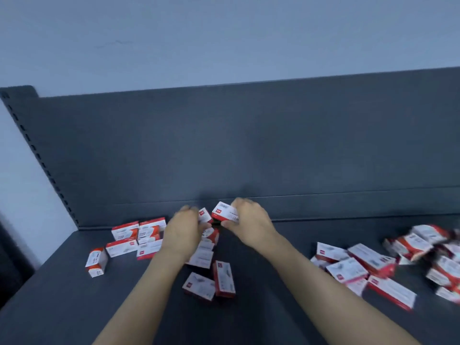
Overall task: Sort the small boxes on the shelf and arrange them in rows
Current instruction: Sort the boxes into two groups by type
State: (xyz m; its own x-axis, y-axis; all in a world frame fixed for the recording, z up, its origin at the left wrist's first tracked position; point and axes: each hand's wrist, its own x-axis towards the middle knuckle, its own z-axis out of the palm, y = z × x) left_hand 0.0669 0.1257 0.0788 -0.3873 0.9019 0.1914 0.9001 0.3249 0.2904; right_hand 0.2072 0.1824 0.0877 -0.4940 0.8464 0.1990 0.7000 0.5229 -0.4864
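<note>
Head view: a dark grey shelf (62,295) with a matching back panel (249,145) stands against a pale wall (224,33). At centre frame, the left hand (184,230) pinches a small box (204,215) and the right hand (251,225) grips a second box (224,212). A loose pile (373,265) lies at lower right.

Both hands meet near the back of a dark grey shelf (62,295). The right hand (249,220) pinches a white-and-red box (224,212), tilted, between thumb and fingers. At its nine o'clock, close beside it, the left hand (183,230) grips a second box (204,215), partly hidden by the fingers. At nine o'clock from the hands a neat group of boxes (138,235) lies packed together, with one upright box (96,261) apart at eight. At six o'clock lie two loose boxes (224,278) side by side. From three to four o'clock sprawls a jumbled pile (373,265), blurred at its far edge. At twelve rises the shelf's back panel (224,145)
</note>
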